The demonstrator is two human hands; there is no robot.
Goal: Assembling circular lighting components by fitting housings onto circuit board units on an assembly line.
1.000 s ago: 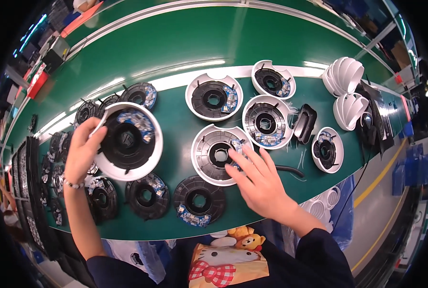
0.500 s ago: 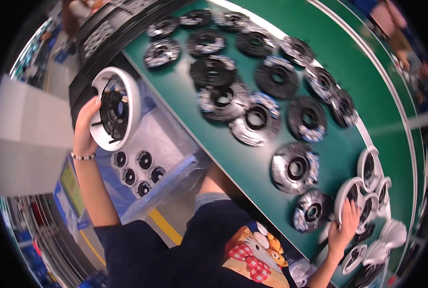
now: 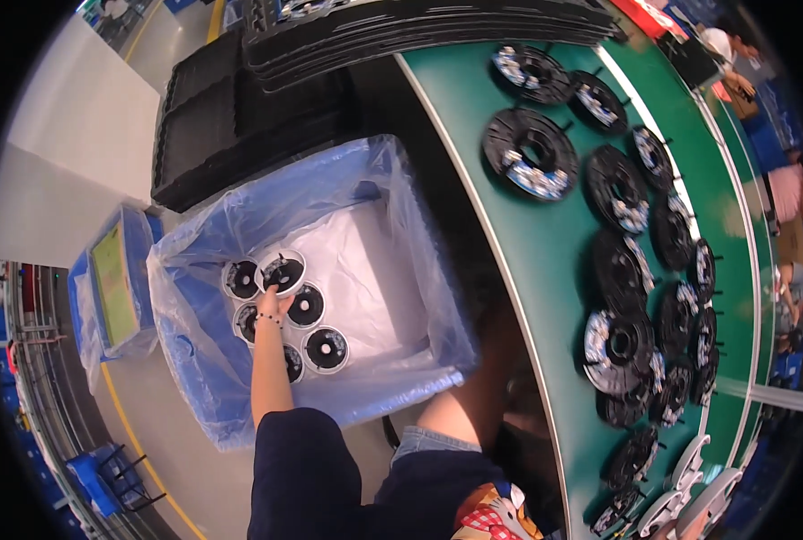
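Observation:
My left hand (image 3: 273, 305) reaches down into a large blue bin (image 3: 181, 346) lined with clear plastic. Its fingers are closed on a round white housing (image 3: 298, 279) with a black ring-shaped insert (image 3: 280, 270). That housing sits over or just above several like it, such as the one with a pale centre (image 3: 327, 349) and another beside it (image 3: 306, 304). Whether it rests on them I cannot tell. My right hand cannot be made out; at the lower right edge lie white curved shells (image 3: 691, 463).
On my right a green worktable (image 3: 527, 243) carries several black discs with shiny parts (image 3: 532, 153). Stacked black trays (image 3: 203, 135) stand beyond the bin. A smaller blue bin (image 3: 136, 306) with a yellow-green panel stands at the left. Other people (image 3: 793, 193) are at the far right.
My left hand has lowered the white housing from above the bin into it, among the others there. The view has swung left; my right hand has left the picture.

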